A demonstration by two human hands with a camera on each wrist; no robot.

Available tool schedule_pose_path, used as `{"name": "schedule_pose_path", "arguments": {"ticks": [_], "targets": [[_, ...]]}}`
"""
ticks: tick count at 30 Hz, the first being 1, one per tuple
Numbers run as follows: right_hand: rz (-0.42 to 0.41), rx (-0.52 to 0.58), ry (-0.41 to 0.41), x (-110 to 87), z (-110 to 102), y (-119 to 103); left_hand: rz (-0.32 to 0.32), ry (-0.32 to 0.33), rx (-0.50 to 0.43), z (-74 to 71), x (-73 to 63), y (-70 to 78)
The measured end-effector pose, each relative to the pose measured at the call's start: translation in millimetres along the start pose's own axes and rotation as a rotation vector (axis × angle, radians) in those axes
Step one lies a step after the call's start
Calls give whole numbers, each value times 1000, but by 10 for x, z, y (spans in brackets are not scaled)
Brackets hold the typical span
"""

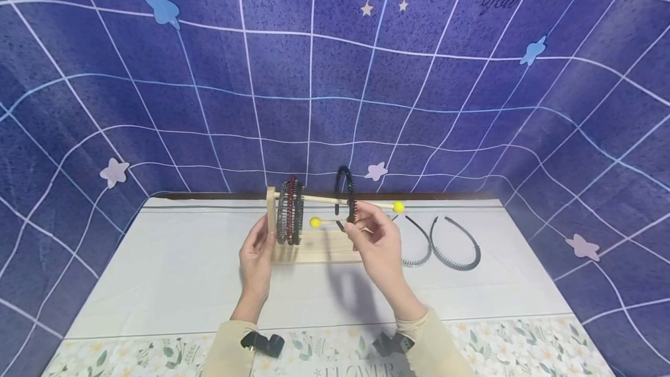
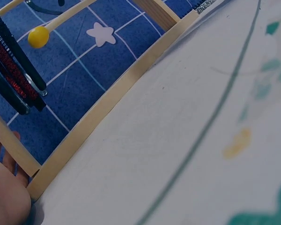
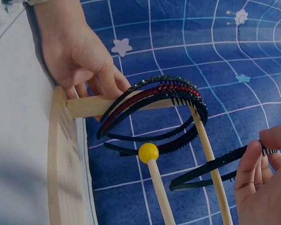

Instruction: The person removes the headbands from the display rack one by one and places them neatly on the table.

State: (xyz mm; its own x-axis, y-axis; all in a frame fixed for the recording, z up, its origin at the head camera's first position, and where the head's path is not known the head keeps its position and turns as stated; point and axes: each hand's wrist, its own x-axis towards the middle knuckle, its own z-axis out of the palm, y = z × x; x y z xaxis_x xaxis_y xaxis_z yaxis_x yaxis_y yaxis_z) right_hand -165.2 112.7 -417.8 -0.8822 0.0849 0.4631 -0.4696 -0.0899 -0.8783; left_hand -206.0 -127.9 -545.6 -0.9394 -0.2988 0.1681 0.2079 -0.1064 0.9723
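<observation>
A wooden rack (image 1: 314, 255) has an upright (image 1: 271, 211) on its left side, and my left hand (image 1: 256, 258) grips that upright. Several toothed headbands (image 3: 178, 96), dark ones and a glittery red one, hang together on the upper rod (image 3: 208, 147) close to the upright. Farther along the same rod, my right hand (image 1: 379, 243) pinches a black toothed headband (image 3: 222, 160) between thumb and fingers. The rod appears to run through this headband's loop. In the left wrist view, only part of the left hand (image 2: 9, 192) shows beside the wood.
A yellow ball (image 1: 399, 207) caps the upper rod's right end. Another yellow ball (image 1: 315, 222) tips a lower rod pointing left. Right of the rack, a grey headband (image 1: 417, 262) and a dark headband (image 1: 473, 255) lie on the white tablecloth (image 1: 173, 272). Behind hangs a blue gridded cloth (image 1: 335, 115).
</observation>
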Motion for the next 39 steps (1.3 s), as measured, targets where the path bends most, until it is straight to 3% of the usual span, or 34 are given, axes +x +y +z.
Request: {"name": "schedule_pose_path", "arguments": {"ticks": [19,32,39], "targets": [[-34,-28,37,37,-214,-28,9,1,-16,18,9,-1],[17,0,60,45,-328,-77,1,5,0,1,-3,22],[-7,18,60,55,-404,-78,-2,5,1,3,-10,24]]}}
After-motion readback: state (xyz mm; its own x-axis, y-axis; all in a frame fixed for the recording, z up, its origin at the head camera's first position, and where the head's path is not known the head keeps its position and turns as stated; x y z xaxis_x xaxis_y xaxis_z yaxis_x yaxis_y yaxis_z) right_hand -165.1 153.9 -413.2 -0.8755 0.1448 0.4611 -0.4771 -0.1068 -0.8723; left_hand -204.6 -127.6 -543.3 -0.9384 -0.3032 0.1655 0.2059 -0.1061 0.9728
